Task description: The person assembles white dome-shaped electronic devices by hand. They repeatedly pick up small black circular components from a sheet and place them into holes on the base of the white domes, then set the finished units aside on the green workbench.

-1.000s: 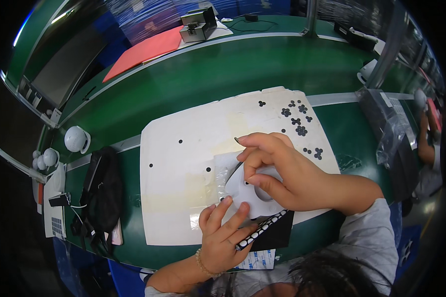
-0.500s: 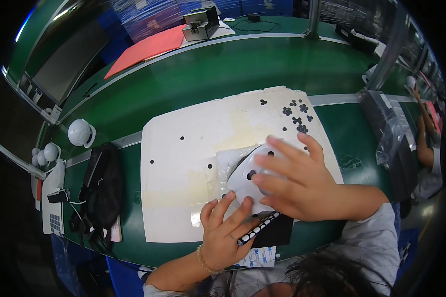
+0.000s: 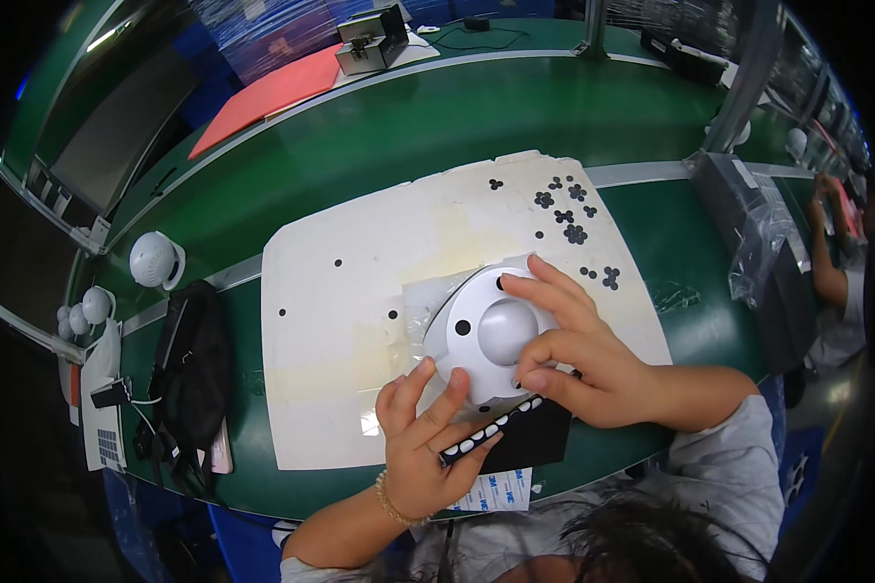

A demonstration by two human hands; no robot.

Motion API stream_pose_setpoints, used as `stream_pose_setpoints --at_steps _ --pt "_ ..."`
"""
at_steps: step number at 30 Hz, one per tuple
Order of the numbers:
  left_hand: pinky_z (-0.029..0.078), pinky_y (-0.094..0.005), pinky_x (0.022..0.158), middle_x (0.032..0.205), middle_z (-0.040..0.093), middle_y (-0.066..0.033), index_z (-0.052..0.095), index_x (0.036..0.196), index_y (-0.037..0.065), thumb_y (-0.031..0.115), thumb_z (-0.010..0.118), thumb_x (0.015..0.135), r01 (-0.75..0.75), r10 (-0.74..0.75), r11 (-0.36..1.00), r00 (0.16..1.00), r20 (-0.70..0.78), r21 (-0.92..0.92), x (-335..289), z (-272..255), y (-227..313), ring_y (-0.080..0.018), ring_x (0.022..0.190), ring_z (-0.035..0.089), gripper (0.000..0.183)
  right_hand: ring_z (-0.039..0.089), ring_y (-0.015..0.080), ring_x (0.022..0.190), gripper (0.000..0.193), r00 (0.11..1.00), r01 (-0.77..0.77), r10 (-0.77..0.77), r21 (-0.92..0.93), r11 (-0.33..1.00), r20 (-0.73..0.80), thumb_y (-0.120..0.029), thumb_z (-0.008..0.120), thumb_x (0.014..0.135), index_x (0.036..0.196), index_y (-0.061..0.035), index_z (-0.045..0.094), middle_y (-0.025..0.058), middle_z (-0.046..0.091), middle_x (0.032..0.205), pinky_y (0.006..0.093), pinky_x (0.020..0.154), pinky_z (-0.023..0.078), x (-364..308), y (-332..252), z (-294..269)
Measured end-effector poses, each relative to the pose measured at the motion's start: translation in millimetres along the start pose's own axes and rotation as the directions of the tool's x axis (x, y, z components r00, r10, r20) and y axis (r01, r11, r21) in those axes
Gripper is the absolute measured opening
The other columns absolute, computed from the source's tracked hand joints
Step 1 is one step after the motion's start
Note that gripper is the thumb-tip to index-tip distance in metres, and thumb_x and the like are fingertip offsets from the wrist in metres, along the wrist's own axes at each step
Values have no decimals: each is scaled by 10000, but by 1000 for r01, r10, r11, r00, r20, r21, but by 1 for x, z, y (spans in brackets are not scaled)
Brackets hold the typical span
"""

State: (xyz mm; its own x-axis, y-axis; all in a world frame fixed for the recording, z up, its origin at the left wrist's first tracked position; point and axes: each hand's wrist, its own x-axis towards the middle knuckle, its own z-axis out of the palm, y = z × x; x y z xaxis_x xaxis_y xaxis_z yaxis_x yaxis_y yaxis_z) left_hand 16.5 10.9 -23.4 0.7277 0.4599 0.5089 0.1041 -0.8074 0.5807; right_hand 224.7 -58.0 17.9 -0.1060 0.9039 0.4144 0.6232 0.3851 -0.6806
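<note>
White dished housing (image 3: 483, 306) lay over the pale board (image 3: 335, 364), left hand (image 3: 420, 466) touching it while clasping a white-dotted black strip (image 3: 492, 430), right hand (image 3: 593, 374) bunched at its rim, contents indiscernible; a loosened left hold could have let the housing swivel.

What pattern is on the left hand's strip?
The strip has white spots on black; see the head view.

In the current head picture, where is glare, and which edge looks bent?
Head view: glare whitens a small patch on the cream cardboard sheet, just left of the bare left hand; same head view: the front edge of the green worktable curves.
</note>
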Motion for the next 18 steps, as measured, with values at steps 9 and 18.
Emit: stream_pose_setpoints --at_steps 9,18 --pt "269 -381 961 1319 407 -95 670 805 -33 57 712 621 -38 39 998 999 -25 50 2 0 1 -309 1222 266 208 249 352 1254 124 980 159 -190 -365 917 -50 -248 624 762 856 -168 612 105 389 1308 469 976 153 -11 3 2" --pt "251 -411 872 1260 480 -55 672 714 77 136 693 624 -7 12 999 996 -91 49 3 4 -1 -291 1195 352 110 336 296 1198 218 952 203 -272 -371 906 -142 -294 689 675 860 -198 626 52 465 1242 464 910 224 -14 0 8"
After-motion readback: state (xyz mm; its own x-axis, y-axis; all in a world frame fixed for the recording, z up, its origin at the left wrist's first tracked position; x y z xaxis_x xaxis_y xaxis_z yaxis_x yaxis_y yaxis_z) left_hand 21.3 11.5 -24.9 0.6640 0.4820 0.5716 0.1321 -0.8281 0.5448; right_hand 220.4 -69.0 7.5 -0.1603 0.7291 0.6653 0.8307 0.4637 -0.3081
